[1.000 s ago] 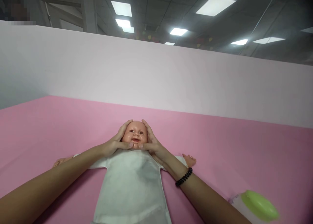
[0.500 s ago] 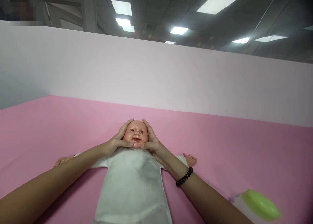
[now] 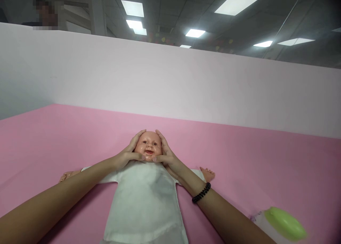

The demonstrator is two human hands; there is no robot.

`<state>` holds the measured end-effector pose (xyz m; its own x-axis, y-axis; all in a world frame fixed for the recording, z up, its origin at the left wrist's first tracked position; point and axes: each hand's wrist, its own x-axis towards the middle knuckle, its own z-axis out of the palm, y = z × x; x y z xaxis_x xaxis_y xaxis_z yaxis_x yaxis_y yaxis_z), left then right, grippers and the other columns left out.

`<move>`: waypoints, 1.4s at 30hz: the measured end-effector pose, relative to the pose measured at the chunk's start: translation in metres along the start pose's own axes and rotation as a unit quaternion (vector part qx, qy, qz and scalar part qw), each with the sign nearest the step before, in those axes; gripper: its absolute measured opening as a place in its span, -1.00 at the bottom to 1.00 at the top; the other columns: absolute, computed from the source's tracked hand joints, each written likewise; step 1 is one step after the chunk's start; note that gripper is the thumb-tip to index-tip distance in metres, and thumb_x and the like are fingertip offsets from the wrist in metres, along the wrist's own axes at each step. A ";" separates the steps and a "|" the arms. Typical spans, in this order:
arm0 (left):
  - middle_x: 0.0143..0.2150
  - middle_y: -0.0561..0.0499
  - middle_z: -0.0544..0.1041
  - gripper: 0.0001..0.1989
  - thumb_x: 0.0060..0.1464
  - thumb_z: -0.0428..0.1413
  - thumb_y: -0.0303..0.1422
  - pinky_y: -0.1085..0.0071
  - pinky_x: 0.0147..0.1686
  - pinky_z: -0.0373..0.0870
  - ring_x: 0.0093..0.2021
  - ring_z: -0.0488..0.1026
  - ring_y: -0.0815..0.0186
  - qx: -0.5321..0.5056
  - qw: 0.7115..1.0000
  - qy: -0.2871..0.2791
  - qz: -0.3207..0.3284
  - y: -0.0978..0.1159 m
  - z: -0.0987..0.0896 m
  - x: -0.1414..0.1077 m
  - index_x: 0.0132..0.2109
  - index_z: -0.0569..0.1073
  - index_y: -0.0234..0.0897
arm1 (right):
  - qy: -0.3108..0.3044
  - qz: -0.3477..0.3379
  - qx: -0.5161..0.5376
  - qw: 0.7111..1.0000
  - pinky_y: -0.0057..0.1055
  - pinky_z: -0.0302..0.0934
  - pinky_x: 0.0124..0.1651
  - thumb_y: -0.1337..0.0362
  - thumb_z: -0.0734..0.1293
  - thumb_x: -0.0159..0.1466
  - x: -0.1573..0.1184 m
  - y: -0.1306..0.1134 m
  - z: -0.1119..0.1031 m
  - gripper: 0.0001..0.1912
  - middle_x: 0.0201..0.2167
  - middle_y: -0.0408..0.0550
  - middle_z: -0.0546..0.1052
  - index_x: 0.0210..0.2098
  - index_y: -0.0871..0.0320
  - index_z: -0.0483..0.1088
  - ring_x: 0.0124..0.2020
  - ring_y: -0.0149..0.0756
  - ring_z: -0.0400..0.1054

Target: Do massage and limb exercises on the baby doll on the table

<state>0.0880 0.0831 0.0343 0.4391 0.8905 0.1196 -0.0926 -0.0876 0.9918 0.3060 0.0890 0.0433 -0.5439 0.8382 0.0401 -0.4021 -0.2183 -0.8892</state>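
Observation:
A baby doll [image 3: 149,144] lies on its back on the pink surface [image 3: 239,158], its face up and its arms stretched out sideways. It wears a white long-sleeved shirt [image 3: 145,201]. My left hand [image 3: 130,153] cups one side of the doll's head, with the thumb along the chin and the fingers up to the crown. On the other side my right hand [image 3: 167,155] cups the head the same way, its thumb at the chin. A black coiled band [image 3: 201,193] circles my right wrist. The doll's legs are out of view.
At the lower right lies a white container with a green lid [image 3: 286,222], partly hidden behind my right forearm. A white wall panel [image 3: 170,80] rises along the back of the pink surface. Beyond it, at the upper left, is a person [image 3: 46,15].
Both hands stay on the doll's head, with no visible shift. The person behind the panel has moved to the right.

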 end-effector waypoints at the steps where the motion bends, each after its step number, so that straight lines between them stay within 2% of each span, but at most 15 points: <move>1: 0.56 -0.10 0.07 0.09 0.07 0.29 -0.35 -0.11 0.36 0.27 0.44 0.24 -0.13 -0.006 1.000 -0.003 -0.002 0.000 0.000 0.000 0.55 -0.15 0.18 | 0.001 0.000 0.003 1.000 0.14 0.16 0.43 0.47 0.59 -0.07 0.000 0.000 0.000 0.29 0.46 -0.05 0.19 0.48 -0.31 -0.02 0.34 0.06 0.34; 11: 0.58 -0.18 -0.03 0.17 0.03 0.40 -0.26 -0.05 0.34 0.31 0.47 0.18 -0.13 0.057 0.998 0.016 0.029 0.001 0.005 -0.001 0.56 -0.16 0.10 | -0.003 -0.009 -0.026 1.000 0.06 0.27 0.37 0.44 0.66 -0.10 -0.001 -0.001 0.002 0.36 0.48 -0.05 0.16 0.49 -0.31 -0.06 0.34 0.03 0.33; 19: 0.58 -0.11 0.01 0.04 0.06 0.23 -0.42 -0.09 0.38 0.22 0.48 0.14 -0.12 0.013 1.000 0.001 0.028 -0.005 -0.003 0.001 0.55 -0.12 0.08 | 0.000 -0.002 -0.004 1.000 0.10 0.19 0.42 0.45 0.61 -0.07 0.000 0.000 0.000 0.30 0.47 -0.06 0.18 0.49 -0.31 -0.03 0.35 0.04 0.32; 28: 0.58 -0.17 -0.02 0.16 0.04 0.39 -0.28 -0.09 0.37 0.25 0.47 0.18 -0.15 0.023 0.999 0.009 0.028 0.001 0.006 -0.002 0.56 -0.16 0.12 | -0.007 -0.018 -0.039 0.999 0.06 0.25 0.39 0.39 0.67 -0.10 0.000 0.001 0.001 0.36 0.48 -0.07 0.16 0.49 -0.35 -0.06 0.37 0.03 0.29; 35: 0.59 -0.08 -0.01 0.07 0.03 0.23 -0.41 -0.13 0.42 0.14 0.52 0.05 -0.16 0.029 0.999 0.012 0.035 -0.003 0.000 0.000 0.56 -0.12 0.09 | 0.000 -0.001 -0.014 1.000 0.11 0.21 0.40 0.44 0.60 -0.06 0.000 0.000 -0.001 0.27 0.45 -0.08 0.22 0.48 -0.32 -0.01 0.35 0.05 0.32; 42: 0.58 -0.17 0.00 0.13 0.08 0.36 -0.29 -0.10 0.38 0.24 0.47 0.18 -0.14 0.017 0.999 0.008 0.030 -0.001 0.004 -0.002 0.57 -0.17 0.10 | -0.003 -0.010 -0.027 1.000 0.07 0.24 0.39 0.38 0.65 -0.06 -0.001 -0.001 0.002 0.32 0.48 -0.04 0.17 0.50 -0.31 -0.05 0.35 0.04 0.32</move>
<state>0.0910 0.0799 0.0337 0.4200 0.8897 0.1790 -0.0875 -0.1566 0.9838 0.3055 0.0879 0.0447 -0.5407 0.8390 0.0612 -0.3726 -0.1736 -0.9116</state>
